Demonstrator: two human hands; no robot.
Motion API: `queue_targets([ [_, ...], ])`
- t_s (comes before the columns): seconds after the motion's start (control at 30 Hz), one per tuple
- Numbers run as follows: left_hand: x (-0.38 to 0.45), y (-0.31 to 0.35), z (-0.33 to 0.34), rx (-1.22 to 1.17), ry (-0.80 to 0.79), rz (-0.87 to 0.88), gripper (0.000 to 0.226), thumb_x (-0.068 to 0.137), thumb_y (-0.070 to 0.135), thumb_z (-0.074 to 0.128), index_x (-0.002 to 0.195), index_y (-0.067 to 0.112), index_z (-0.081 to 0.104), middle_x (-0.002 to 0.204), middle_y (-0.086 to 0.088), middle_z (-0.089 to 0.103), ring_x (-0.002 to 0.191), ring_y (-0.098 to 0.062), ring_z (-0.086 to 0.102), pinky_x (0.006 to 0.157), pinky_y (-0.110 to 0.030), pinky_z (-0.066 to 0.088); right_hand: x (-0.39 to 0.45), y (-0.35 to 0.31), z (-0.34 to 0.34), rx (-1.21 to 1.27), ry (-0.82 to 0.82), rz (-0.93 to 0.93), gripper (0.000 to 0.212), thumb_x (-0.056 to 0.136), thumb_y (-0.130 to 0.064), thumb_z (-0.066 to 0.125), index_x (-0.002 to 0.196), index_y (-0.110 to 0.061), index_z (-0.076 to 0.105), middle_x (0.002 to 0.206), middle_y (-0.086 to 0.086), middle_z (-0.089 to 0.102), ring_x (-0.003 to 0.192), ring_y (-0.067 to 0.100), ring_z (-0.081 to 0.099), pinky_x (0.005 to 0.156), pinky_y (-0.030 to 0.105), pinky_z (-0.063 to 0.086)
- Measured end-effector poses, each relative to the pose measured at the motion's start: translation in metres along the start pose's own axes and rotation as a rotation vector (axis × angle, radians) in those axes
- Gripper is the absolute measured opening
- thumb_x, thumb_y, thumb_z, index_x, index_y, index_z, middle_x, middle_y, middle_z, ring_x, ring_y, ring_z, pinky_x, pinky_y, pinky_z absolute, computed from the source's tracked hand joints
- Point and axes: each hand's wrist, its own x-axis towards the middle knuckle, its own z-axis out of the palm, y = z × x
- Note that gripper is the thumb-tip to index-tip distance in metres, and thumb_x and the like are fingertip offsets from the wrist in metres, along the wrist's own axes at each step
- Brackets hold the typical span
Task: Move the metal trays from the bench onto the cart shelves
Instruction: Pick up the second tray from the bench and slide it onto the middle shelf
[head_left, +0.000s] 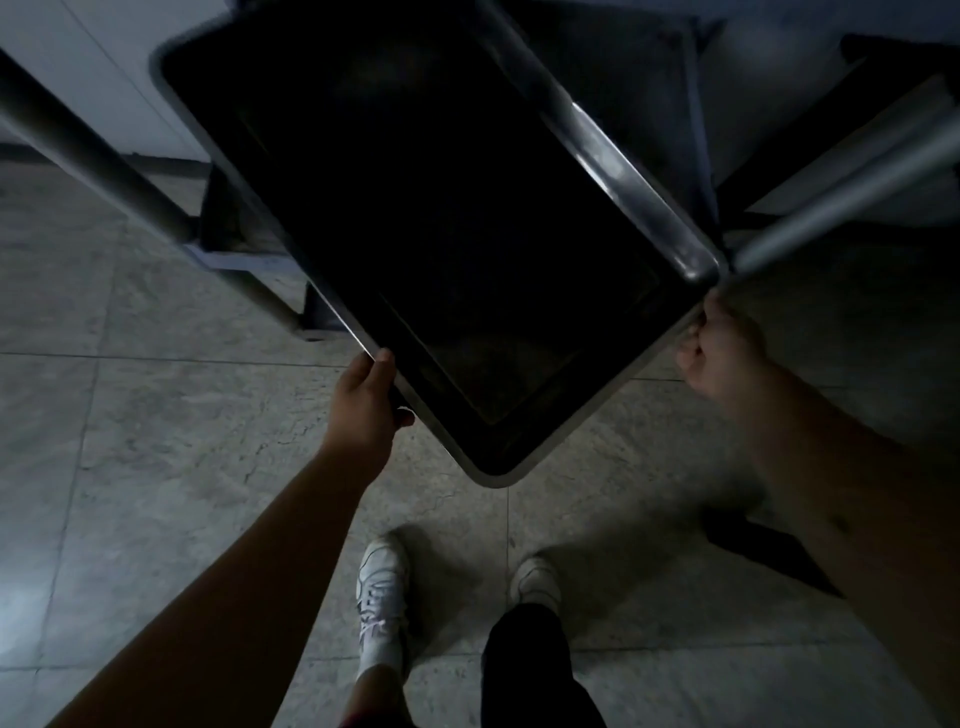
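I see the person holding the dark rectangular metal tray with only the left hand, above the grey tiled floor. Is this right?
Not quite. The head view shows both hands on the dark rectangular metal tray: the left hand grips its near left edge and the right hand its near right edge. It is indeed above the grey tiled floor.

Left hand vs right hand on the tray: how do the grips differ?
The left hand grips the tray on its near-left long edge, thumb lying over the rim; the right hand takes the near short edge close to the right corner. The left hand sits lower in the picture and nearer the body than the right hand. Its back shows plainly, while the right hand's fingers are mostly hidden. Both are bare and closed on the rim.
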Motion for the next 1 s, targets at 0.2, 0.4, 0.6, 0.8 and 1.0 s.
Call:
queue_targets([
  [0.2, 0.002, -0.005, 0.019, -0.087, 0.047, 0.002, 0.025, 0.105, 0.030, 0.044, 0.112, 0.016, 0.063, 0.097, -0.004, 0.070, 0.081, -0.019, 0.066, 0.067, -0.032, 0.052, 0.002, -0.013, 0.024, 0.027, -0.112, -0.130, 0.009, 0.097, -0.029, 0.055, 0.089, -0.024, 0.055, 0.057, -0.011, 0.049, 0.048, 0.002, 0.043, 0.050, 0.018, 0.035],
  [0.4, -0.001, -0.012, 0.049, -0.179, 0.078, -0.002, 0.024, 0.105, 0.029, 0.042, 0.108, 0.023, 0.065, 0.096, 0.004, 0.074, 0.091, -0.018, 0.070, 0.073, -0.033, 0.058, -0.115, 0.112, -0.015, -0.505, -0.375, -0.346, 0.025, 0.088, -0.058, 0.043, 0.091, -0.036, 0.055, 0.073, -0.006, 0.065, 0.062, 0.002, 0.061, 0.052, 0.017, 0.047],
  [0.6, 0.015, -0.005, 0.076, -0.048, -0.079, -0.101, 0.027, 0.104, 0.029, 0.045, 0.118, 0.014, 0.063, 0.111, -0.008, 0.073, 0.092, -0.023, 0.073, 0.065, -0.029, 0.054, -0.080, 0.091, -0.008, -0.179, -0.294, -0.250, 0.020, 0.099, -0.033, 0.048, 0.093, -0.027, 0.066, 0.081, -0.006, 0.074, 0.075, 0.010, 0.071, 0.057, 0.022, 0.053],
  [0.8, 0.053, 0.025, 0.103, -0.170, -0.133, -0.096, 0.016, 0.102, 0.021, 0.050, 0.110, 0.015, 0.062, 0.101, -0.006, 0.074, 0.088, -0.018, 0.074, 0.068, -0.029, 0.057, -0.013, 0.022, 0.016, -0.090, -0.170, -0.244, 0.021, 0.096, -0.027, 0.057, 0.080, -0.023, 0.069, 0.076, -0.004, 0.072, 0.069, 0.011, 0.069, 0.057, 0.025, 0.054],
  [1.0, 0.078, 0.034, 0.145, -0.359, -0.028, -0.083, 0.018, 0.100, 0.011, 0.055, 0.116, 0.009, 0.062, 0.111, -0.014, 0.072, 0.094, -0.025, 0.073, 0.074, -0.032, 0.060, 0.011, -0.006, 0.040, -0.524, 0.166, -0.497, 0.035, 0.091, -0.038, 0.060, 0.108, -0.007, 0.063, 0.108, 0.017, 0.065, 0.104, 0.036, 0.061, 0.076, 0.031, 0.042],
])
